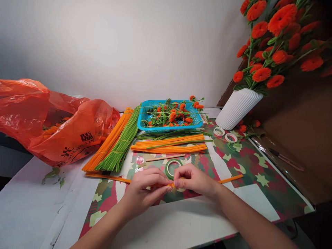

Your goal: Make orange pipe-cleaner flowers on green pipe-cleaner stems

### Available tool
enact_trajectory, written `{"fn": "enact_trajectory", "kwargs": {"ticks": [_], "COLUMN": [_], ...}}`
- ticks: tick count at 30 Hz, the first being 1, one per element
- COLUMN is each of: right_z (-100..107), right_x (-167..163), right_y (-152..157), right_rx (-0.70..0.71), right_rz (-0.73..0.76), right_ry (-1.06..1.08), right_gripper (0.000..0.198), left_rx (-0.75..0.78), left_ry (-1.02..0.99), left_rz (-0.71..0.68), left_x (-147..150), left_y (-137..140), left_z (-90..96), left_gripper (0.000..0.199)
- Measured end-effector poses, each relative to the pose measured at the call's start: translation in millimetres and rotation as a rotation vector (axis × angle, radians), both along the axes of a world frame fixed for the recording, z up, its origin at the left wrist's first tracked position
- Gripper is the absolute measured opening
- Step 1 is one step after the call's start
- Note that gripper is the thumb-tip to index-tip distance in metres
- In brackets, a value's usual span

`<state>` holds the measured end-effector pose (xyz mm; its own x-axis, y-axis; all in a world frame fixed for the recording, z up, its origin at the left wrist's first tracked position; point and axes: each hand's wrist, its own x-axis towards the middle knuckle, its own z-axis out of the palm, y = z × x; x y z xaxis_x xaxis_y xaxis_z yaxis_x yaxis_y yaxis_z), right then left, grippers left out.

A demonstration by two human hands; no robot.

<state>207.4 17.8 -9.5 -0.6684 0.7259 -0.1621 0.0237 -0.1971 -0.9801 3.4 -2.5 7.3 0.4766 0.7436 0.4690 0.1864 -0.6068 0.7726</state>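
Observation:
An orange pipe cleaner [109, 177] runs sideways across the table's front, passing through both hands, with its ends sticking out to the left and right. My left hand [149, 186] pinches it near the middle. My right hand [190, 180] grips it right beside, the fingertips of both hands nearly touching. A small orange bit shows between the fingers; its shape is mostly hidden. Just behind the fingertips lies a roll of green tape [168, 169]. A thin wooden stick [166, 157] rests a little farther back.
Orange pipe cleaners [168, 143] lie behind the stick, with orange and green bundles [118, 148] to the left. A blue basket [169, 129] holds small orange flowers. A red plastic bag [77, 135] stands left; a white vase [238, 107] of orange flowers and tape rolls [230, 138] are right.

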Motion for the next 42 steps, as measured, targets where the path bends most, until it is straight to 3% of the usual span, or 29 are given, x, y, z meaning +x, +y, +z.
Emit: {"fn": "enact_trajectory", "kwargs": {"ticks": [6,8,10,16,18,20,22,24,29,32,34,37,42], "right_z": [4,6,7,0,-3,-4,-4,0,14,18,18,19,19], "right_x": [3,3,2,3,3,3,2,2,4,4,3,2,1], "right_y": [-2,-4,-6,-8,-8,-9,-9,-8,-9,-9,-8,-6,-3], "right_rx": [0.050,0.129,0.326,1.167,1.341,1.404,1.331,1.153,0.477,0.058,-0.141,-0.266,-0.305], "right_rz": [-0.033,-0.064,-0.121,-0.215,-0.231,-0.241,-0.237,-0.229,-0.057,-0.016,-0.021,-0.023,-0.023], "right_ry": [-0.103,-0.149,-0.221,-0.351,-0.405,-0.445,-0.434,-0.386,-0.327,-0.224,-0.161,-0.141,-0.170], "right_gripper": [0.033,0.032,0.031,0.036,0.038,0.038,0.036,0.032,0.030,0.037,0.040,0.041,0.043], "left_rx": [-0.053,-0.063,-0.084,-0.118,-0.085,-0.012,0.099,0.248,0.657,0.808,0.857,0.878,0.768], "left_ry": [0.093,0.131,0.157,0.169,0.171,0.181,0.205,0.248,0.398,0.430,0.448,0.466,0.447], "left_rz": [0.037,0.059,0.075,0.129,0.143,0.157,0.168,0.179,0.190,0.174,0.172,0.165,0.157], "left_x": [-2,-2,-2,0,1,1,0,-1,-2,-1,0,1,0], "left_y": [1,1,1,0,0,-2,-3,-5,-7,-6,-5,-5,-5], "left_z": [4.9,5.2,4.6,6.5,8.6,8.7,5.9,1.3,-2.1,3.4,6.5,6.9,-2.9], "left_gripper": [0.015,0.018,0.017,0.020,0.022,0.022,0.020,0.017,0.016,0.014,0.014,0.015,0.012]}}
